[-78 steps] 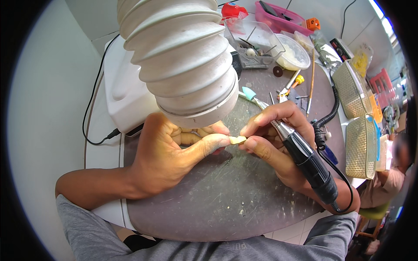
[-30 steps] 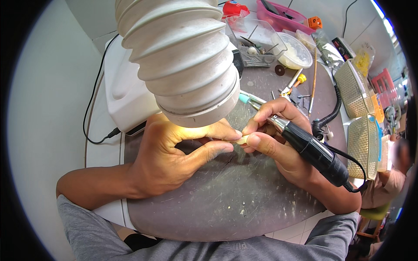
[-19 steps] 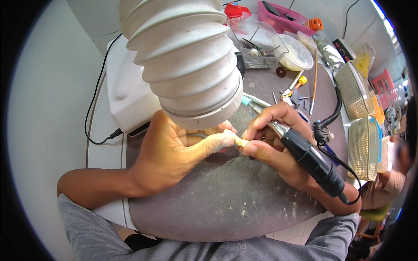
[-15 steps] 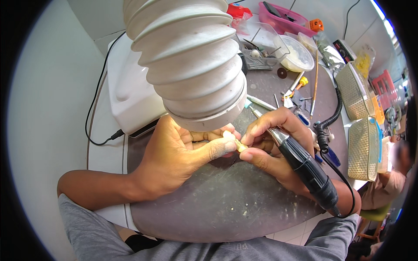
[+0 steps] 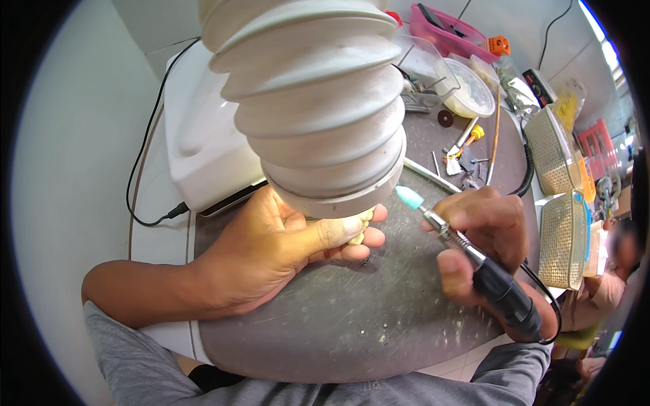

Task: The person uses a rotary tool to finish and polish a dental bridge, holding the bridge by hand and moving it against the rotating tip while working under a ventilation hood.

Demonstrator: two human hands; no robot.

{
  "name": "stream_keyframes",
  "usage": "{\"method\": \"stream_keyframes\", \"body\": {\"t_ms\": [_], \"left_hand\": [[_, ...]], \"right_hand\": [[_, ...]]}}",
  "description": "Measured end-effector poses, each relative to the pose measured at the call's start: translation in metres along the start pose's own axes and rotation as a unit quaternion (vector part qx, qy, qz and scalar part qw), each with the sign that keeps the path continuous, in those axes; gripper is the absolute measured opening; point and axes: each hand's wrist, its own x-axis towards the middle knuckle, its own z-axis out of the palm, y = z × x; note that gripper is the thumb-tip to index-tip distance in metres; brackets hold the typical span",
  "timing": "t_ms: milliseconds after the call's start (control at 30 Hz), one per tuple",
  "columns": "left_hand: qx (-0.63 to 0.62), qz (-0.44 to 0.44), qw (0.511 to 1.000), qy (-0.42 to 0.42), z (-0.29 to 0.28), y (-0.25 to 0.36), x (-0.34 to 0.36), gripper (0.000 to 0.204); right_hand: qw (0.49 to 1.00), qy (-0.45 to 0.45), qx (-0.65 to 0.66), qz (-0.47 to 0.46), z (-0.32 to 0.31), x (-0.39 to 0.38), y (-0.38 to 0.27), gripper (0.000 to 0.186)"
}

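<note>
We have just drawn our right hand (image 5: 500, 229) away from the small knobbly cream-coloured piece (image 5: 357, 239), so it sits in our left hand (image 5: 267, 257) alone, pinched between thumb and fingers. Our right fingers curl round the slim black-and-silver rotary handpiece (image 5: 506, 289), its pointed turquoise tip (image 5: 409, 197) apart from the piece, at its two o'clock. We judge this a shift from two-handed handling to tool work. Lettering on the grey fabric shirt (image 5: 291, 392), at six o'clock, is too faint for us to read
</note>
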Motion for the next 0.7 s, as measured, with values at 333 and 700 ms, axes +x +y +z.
{"method": "stream_keyframes", "body": {"t_ms": [333, 700], "left_hand": [[0.013, 0.0, 1.0, -0.015, -0.003, -0.001, 0.0, 0.043], [0.009, -0.007, 1.0, -0.012, -0.001, 0.0, 0.002, 0.041]], "right_hand": [[0.984, -0.157, -0.067, -0.043, -0.005, 0.009, 0.001, 0.031], [0.979, -0.173, -0.081, -0.072, -0.003, 0.012, -0.002, 0.033]]}}
